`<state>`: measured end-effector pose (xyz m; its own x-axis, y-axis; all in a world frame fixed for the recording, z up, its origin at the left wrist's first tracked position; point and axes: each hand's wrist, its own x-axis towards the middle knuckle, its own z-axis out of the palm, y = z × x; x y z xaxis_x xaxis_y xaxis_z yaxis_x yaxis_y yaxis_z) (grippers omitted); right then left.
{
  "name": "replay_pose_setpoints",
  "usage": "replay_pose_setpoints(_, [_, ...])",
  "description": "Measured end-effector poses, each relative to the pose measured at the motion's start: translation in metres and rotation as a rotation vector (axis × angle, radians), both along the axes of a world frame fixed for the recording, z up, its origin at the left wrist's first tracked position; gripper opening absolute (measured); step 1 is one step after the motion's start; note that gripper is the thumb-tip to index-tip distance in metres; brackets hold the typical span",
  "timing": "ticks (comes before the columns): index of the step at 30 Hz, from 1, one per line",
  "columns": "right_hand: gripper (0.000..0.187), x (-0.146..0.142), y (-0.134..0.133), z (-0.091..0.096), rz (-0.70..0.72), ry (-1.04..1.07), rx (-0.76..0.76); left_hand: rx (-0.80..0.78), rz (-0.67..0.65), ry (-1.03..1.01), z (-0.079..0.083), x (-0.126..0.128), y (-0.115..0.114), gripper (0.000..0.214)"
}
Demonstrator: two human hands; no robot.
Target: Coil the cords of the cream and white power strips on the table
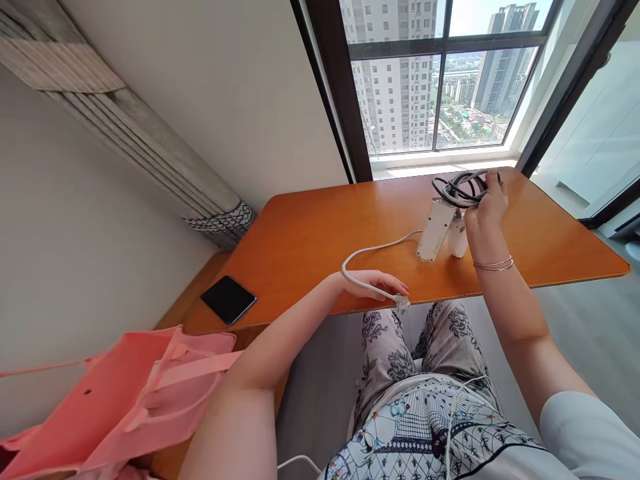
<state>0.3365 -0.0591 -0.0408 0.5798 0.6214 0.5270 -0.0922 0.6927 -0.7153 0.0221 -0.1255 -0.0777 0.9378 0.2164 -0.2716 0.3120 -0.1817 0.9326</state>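
Observation:
My right hand (488, 201) is closed around a looped bundle of black and grey cables (457, 189), raised over the table's far right part. Just below the bundle are a white power strip (436, 230) and a smaller white piece (457, 237); whether they hang or rest on the table I cannot tell. From the strip a white cord (373, 249) curves left and passes over my left hand (371, 285). This hand lies low at the table's front edge, its fingers stretched out. The cord's plug (402, 303) dangles by the fingertips, over the edge.
The orange-brown wooden table (310, 233) spans the view below a window (440, 93). A black phone (229, 299) lies at its left end. Nearer, a pink bag (150, 400) stands at the lower left. A tied curtain (150, 147) hangs against the left wall.

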Motion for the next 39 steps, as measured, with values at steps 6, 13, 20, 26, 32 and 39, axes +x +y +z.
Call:
replay_pose_setpoints(6, [0.047, -0.007, -0.008, 0.001, -0.077, 0.024, -0.020, -0.270, 0.241, -0.049, 0.025, -0.030, -0.003, 0.042])
replay_pose_setpoints(13, [0.037, -0.035, -0.040, 0.021, 0.072, -0.194, -0.064, 0.249, 0.810, 0.315, 0.074, -0.036, 0.041, 0.016])
replay_pose_setpoints(20, [0.022, -0.061, -0.056, 0.037, 0.000, -0.507, -0.115, 0.797, 1.093, -0.246, 0.110, 0.022, 0.046, 0.013])
replay_pose_setpoints(26, [0.031, -0.066, -0.050, 0.035, -0.038, -0.613, -0.226, 0.860, 0.879, -0.317, 0.115, 0.067, 0.019, 0.014])
replay_pose_setpoints(32, [0.023, -0.072, -0.056, 0.036, 0.179, -0.530, -0.243, 0.810, 0.867, -0.302, 0.112, 0.076, 0.019, 0.013])
replay_pose_setpoints(39, [0.022, -0.067, -0.056, 0.032, 0.291, -0.410, -0.261, 0.628, 1.072, -0.530, 0.124, 0.061, 0.031, 0.006])
